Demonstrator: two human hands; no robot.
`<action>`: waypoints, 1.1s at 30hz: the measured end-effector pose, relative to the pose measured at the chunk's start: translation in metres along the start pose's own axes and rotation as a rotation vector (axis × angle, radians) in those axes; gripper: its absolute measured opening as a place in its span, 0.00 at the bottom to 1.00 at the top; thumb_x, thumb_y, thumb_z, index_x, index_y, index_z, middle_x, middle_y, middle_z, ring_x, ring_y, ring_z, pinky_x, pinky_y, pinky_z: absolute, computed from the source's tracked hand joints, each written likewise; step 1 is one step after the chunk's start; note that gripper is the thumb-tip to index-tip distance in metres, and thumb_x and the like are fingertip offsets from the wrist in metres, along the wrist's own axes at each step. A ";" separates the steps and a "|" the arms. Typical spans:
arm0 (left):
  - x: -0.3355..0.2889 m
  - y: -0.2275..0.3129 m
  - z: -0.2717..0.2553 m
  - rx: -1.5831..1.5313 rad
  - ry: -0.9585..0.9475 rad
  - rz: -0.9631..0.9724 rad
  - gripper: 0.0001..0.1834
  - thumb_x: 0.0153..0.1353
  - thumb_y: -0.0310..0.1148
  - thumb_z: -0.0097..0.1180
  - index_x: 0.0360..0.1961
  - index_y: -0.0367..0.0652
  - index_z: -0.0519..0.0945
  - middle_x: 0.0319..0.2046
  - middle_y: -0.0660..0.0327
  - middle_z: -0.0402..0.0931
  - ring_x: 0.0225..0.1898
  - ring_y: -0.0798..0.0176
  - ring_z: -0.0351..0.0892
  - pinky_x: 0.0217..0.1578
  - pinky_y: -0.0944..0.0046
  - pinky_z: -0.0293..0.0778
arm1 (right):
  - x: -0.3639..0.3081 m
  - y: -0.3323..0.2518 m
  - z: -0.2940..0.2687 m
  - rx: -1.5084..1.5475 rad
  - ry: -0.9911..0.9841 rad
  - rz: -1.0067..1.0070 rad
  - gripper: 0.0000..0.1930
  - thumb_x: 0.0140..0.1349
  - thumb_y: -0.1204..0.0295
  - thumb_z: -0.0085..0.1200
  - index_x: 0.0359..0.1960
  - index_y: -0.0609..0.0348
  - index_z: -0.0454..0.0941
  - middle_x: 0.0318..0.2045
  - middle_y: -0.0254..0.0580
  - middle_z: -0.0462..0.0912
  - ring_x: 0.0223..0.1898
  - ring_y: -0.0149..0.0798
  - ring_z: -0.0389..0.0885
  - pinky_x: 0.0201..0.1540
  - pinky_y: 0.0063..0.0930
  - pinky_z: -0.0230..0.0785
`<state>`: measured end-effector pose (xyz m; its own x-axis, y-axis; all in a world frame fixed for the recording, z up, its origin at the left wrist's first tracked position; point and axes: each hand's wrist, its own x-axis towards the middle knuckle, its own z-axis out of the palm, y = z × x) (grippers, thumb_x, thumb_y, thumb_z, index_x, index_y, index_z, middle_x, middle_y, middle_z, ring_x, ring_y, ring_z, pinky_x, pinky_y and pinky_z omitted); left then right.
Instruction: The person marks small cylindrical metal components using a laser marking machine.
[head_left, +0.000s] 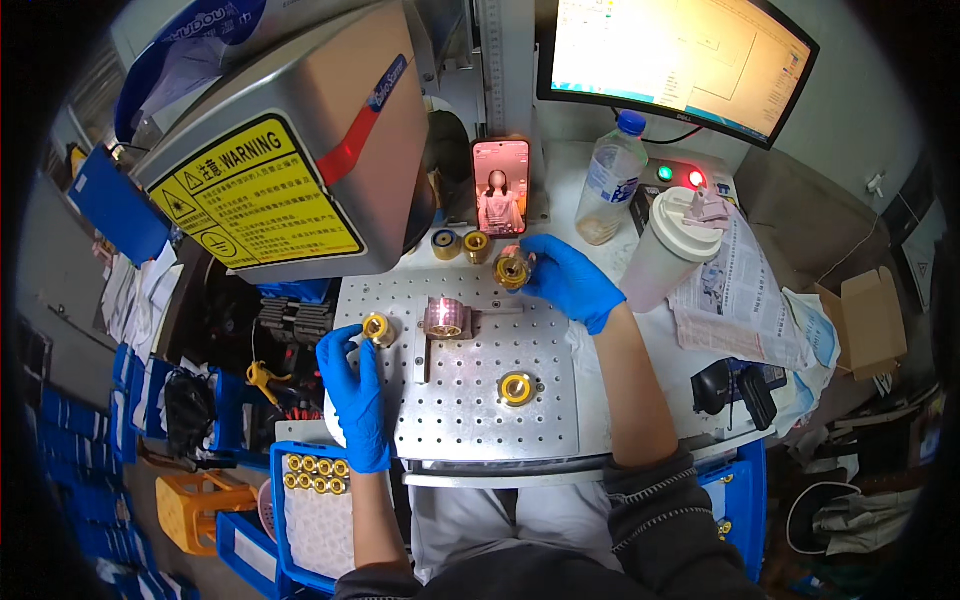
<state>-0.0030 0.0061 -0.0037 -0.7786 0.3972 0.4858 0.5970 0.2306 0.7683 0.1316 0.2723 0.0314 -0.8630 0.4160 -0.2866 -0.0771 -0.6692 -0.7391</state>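
Silver machine housing (330, 110) looms upper left while, near centre, the left hand (357, 405) pinches a gold ring (377, 327), the right hand (575, 287) grasps a second ring (511, 271), and work looks midway, with lower-left tray rings (325, 467) perhaps done.

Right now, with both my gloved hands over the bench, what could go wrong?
Your right hand is close to the lidded tumbler; swinging outward might tip it. The gold-coloured fitting it holds could knock the upright smartphone behind. A second gold-coloured fitting at the fingertips of your left hand, near the left edge of the perforated plate, could slip off.
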 end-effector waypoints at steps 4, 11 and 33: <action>0.001 -0.003 0.001 0.011 -0.016 0.015 0.13 0.59 0.25 0.54 0.46 0.39 0.73 0.45 0.55 0.67 0.48 0.57 0.69 0.51 0.61 0.64 | 0.020 0.030 -0.016 0.014 -0.297 -0.252 0.14 0.63 0.77 0.48 0.51 0.59 0.69 0.45 0.43 0.77 0.47 0.40 0.78 0.52 0.34 0.73; 0.002 -0.002 0.005 0.081 -0.066 0.087 0.24 0.56 0.26 0.58 0.56 0.44 0.72 0.52 0.53 0.67 0.56 0.53 0.65 0.57 0.58 0.61 | 0.027 0.038 0.009 -0.229 0.091 -0.143 0.19 0.65 0.72 0.48 0.58 0.55 0.67 0.47 0.39 0.77 0.47 0.33 0.78 0.48 0.25 0.72; 0.004 -0.009 0.009 0.083 -0.093 0.032 0.23 0.58 0.22 0.55 0.56 0.42 0.72 0.47 0.54 0.71 0.50 0.54 0.70 0.53 0.61 0.65 | 0.027 0.042 0.014 -0.055 0.130 -0.080 0.17 0.66 0.65 0.46 0.53 0.59 0.72 0.44 0.40 0.80 0.45 0.34 0.79 0.47 0.25 0.73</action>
<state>-0.0099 0.0136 -0.0118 -0.7399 0.4850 0.4663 0.6385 0.2878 0.7138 0.0982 0.2475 0.0011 -0.7830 0.5453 -0.2992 -0.1128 -0.5976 -0.7938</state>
